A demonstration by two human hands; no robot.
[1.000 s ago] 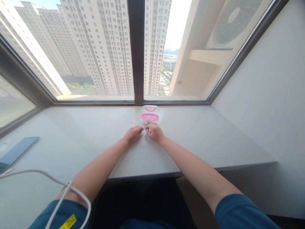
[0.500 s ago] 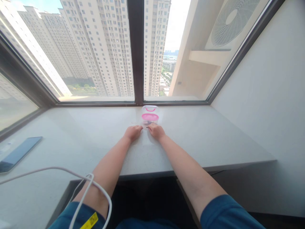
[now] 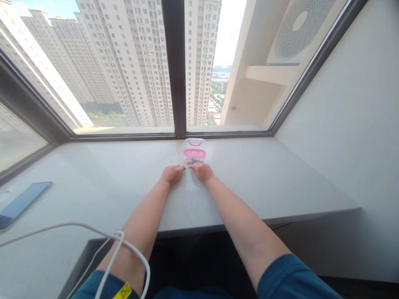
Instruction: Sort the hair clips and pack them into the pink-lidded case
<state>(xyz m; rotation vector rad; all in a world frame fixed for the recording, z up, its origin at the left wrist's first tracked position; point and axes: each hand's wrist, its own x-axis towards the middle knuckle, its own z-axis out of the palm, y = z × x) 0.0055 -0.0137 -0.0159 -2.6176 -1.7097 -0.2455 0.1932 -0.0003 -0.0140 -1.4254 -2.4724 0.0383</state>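
1. The right hand [image 3: 202, 171] pinches a thin, dark, sliver-like piece [image 3: 190, 167] between pressed-together fingers; so little of it is gripped that a slight twist could flick it away.
2. The left hand [image 3: 172, 174] has its fingers closed on a tiny dark tip [image 3: 185, 168], mostly hidden. I cannot tell what it is or how firmly it sits — a loose pinch could drop it.
3. The clear plastic box with a pink rim [image 3: 194, 153] stands at twelve o'clock, just beyond the fingers, its clear lid with a pink handle [image 3: 195, 143] raised; a forward knuckle could nudge it.
4. Small pale bits [image 3: 173, 161] lie at eleven o'clock on the white table [image 3: 249, 178], where the left hand could sweep them off.
5. The white cable [image 3: 68, 224], at about eight o'clock, crosses the left forearm — it could snag as the arm moves.
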